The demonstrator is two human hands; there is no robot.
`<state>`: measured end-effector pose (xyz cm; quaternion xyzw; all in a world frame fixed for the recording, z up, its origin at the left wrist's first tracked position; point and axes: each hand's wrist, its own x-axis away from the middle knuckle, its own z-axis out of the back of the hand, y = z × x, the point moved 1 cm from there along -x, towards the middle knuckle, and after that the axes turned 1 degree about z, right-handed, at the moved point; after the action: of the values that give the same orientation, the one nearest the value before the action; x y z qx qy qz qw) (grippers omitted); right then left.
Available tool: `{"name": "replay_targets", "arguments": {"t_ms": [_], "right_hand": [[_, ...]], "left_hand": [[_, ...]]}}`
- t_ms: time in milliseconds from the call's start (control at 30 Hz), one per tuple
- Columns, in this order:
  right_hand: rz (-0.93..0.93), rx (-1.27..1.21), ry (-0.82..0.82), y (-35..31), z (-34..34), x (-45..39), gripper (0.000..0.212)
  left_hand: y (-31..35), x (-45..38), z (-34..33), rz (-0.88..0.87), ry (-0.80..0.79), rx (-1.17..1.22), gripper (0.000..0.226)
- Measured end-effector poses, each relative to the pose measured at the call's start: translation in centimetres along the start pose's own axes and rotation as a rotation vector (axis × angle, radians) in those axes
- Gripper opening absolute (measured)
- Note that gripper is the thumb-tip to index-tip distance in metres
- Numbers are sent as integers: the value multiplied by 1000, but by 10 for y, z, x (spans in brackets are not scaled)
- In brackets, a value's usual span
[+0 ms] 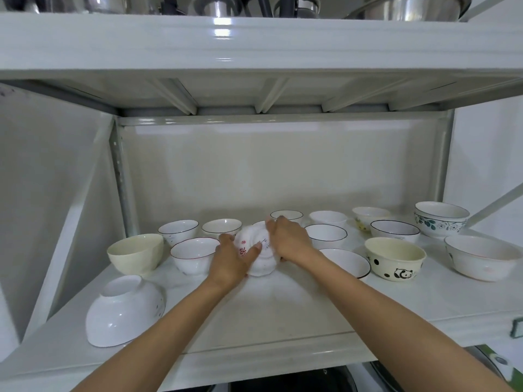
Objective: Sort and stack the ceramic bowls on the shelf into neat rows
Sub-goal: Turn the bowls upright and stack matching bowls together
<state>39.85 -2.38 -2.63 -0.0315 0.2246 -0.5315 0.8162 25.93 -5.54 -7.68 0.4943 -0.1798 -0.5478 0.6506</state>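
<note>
Both hands grip a white bowl with red marks (259, 251), tipped with its base toward me, in the middle of the white shelf (283, 312). My left hand (232, 258) holds its left side and my right hand (288, 239) its right side. Around it stand several ceramic bowls: a cream bowl (135, 253) at left, a red-rimmed bowl (192, 254), a black-rimmed bowl (325, 234), a panda bowl (394, 258) and a leaf-patterned stack of two bowls (441, 219) at far right. An upside-down white bowl (124, 312) lies tilted at front left.
The upper shelf (254, 43) hangs low overhead and carries steel pots (407, 7). Metal posts (121, 176) frame the left side and the back panel closes the rear. A large white bowl (481, 257) sits near the right edge.
</note>
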Motion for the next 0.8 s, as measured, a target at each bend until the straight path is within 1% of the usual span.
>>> {"name": "replay_targets", "arguments": {"t_ms": [33, 67, 100, 133, 167, 200, 233, 300, 333, 400, 467, 533, 633, 733, 800], "right_hand": [[-44, -96, 31, 2, 3, -1, 35], [-108, -213, 48, 4, 6, -4, 39], [-197, -385, 44, 8, 8, -6, 45], [-292, -605, 5, 12, 10, -9, 51], [-385, -821, -76, 16, 13, -11, 56], [-448, -968, -181, 21, 17, -10, 60], [-474, -1027, -292, 26, 21, -9, 64], [-475, -1010, -459, 34, 26, -8, 64], [-475, -986, -513, 37, 27, -9, 59], [-480, -985, -571, 40, 26, -10, 43], [-479, -1013, -558, 42, 21, -11, 32], [-460, -1023, -509, 45, 17, -14, 32], [-424, -934, -470, 42, 13, -13, 31], [-397, -785, -453, 35, 10, -12, 36], [-366, -696, -448, 29, 7, -13, 39]], "left_hand": [[-1, -1, 3, -43, 29, -23, 81], [0, 0, 6, -94, 55, -54, 84], [2, 1, 10, -161, 83, -94, 81], [3, 1, 14, -228, 110, -130, 76], [5, 3, 16, -294, 131, -150, 72], [7, 8, 19, -343, 142, -158, 70], [9, 12, 20, -387, 148, -158, 70], [8, 18, 20, -454, 127, -153, 72], [7, 20, 20, -471, 102, -154, 73], [3, 21, 20, -467, 46, -138, 75], [3, 23, 22, -396, -15, -87, 72], [4, 23, 24, -285, -80, -2, 62], [2, 16, 25, -75, -132, 126, 55], [2, 15, 22, 24, -152, 169, 24], [0, 14, 17, 49, -132, 166, 15]]}}
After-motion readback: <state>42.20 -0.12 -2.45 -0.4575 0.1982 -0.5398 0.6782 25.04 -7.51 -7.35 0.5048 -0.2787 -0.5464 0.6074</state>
